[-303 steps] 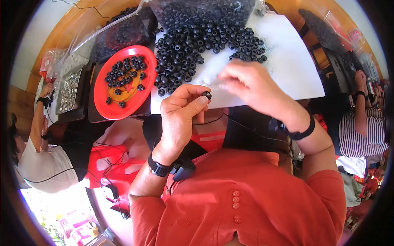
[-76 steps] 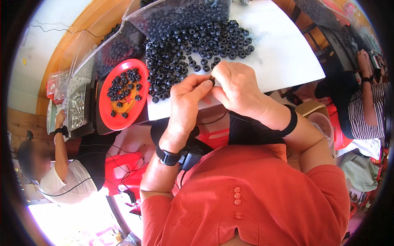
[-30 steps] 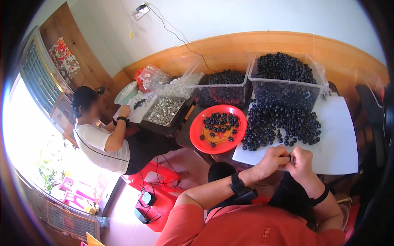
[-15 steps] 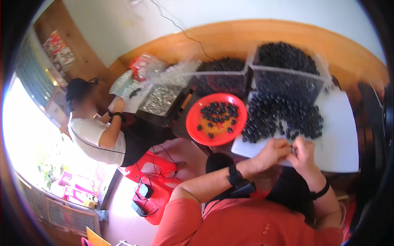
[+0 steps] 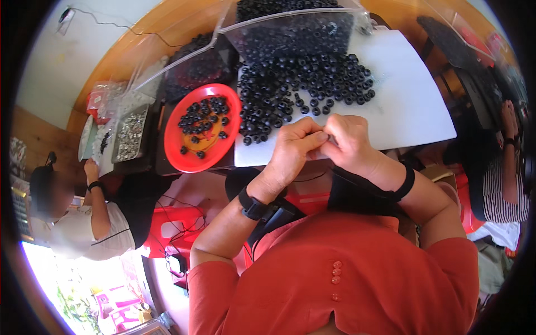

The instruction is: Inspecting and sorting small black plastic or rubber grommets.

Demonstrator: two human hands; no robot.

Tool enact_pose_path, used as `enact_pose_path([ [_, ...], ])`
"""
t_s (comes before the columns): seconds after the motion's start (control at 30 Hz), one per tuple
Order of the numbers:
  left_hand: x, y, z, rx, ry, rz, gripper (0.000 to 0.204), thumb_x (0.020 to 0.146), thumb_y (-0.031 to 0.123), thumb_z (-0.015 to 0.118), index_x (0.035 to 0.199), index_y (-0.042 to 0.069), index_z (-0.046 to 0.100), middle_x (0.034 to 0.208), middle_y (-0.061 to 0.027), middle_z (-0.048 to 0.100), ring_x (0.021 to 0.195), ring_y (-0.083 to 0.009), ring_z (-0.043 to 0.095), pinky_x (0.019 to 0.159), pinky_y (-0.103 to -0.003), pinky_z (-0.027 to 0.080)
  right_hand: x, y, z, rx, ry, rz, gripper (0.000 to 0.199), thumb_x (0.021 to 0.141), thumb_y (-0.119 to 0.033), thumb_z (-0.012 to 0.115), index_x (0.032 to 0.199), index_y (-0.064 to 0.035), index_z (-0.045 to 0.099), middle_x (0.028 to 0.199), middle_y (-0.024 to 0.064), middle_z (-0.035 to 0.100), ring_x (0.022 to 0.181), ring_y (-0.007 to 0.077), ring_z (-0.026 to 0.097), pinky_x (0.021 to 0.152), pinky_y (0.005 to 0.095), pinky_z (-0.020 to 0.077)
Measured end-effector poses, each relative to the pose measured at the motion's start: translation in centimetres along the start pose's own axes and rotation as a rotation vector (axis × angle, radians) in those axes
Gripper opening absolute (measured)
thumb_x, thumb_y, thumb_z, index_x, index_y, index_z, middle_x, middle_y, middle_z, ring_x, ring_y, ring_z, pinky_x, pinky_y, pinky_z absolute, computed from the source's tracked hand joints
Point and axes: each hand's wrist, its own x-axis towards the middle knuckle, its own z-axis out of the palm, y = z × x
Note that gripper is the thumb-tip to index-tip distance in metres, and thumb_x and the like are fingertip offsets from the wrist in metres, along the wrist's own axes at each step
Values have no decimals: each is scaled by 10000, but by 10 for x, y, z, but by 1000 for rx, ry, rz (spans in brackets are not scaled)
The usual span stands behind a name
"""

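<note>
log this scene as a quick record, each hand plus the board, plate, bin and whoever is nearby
left hand: fingers pinched, meeting the right hand; anything held is hidden
right hand: fingers pinched, at the front edge of the board
white board: bears a loose heap of round black pieces with holes
red plate: left of the board, fewer black pieces in it
clear bin: behind the heap, more black pieces inside
nearby: a person in white at left; striped top at right

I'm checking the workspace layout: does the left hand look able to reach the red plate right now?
Likely yes: the red plate lies left of the left hand, with just low black beads and white board between them.
</note>
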Motion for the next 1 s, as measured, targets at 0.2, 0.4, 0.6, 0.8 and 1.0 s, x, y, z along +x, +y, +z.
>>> enact_pose_path([
  [0.2,-1,-6,5,27,60,41,143,967,130,626,934,7,689,816,-3,631,694,-76,560,647,-219,470,-7,-1,1,-85,55,8,296,693,-59,757,744,-76,466,640,115,536,553,326,581,487,421,422],
  [0.4,-25,7,-3,171,144,188,140,935,72,609,920,-33,700,795,-41,652,680,-104,587,615,-248,449,-10,-10,-14,139,-96,185,270,728,-143,805,836,-68,569,640,79,521,563,275,571,507,372,445],
  [0.6,-58,54,-91,403,679,262,172,857,-12,686,1022,-30,733,804,-35,655,691,-74,579,601,-232,440,-29,29,-78,171,163,452,212,849,-62,766,1010,-19,635,825,28,683,653,64,605,607,233,478],
  [0.8,-29,48,-92,1251,508,574,297,788,-20,742,1083,20,728,1020,-70,675,913,-161,634,768,-277,533,-38,45,-88,245,284,505,136,874,-9,740,965,0,640,801,5,684,712,46,609,640,203,473],
  [1.0,21,17,17,1077,184,713,159,753,-18,747,902,23,710,887,-86,645,868,-270,567,772,-357,477,-35,49,-88,176,327,467,100,865,-3,738,904,-7,646,767,8,670,702,54,598,615,209,462],
])
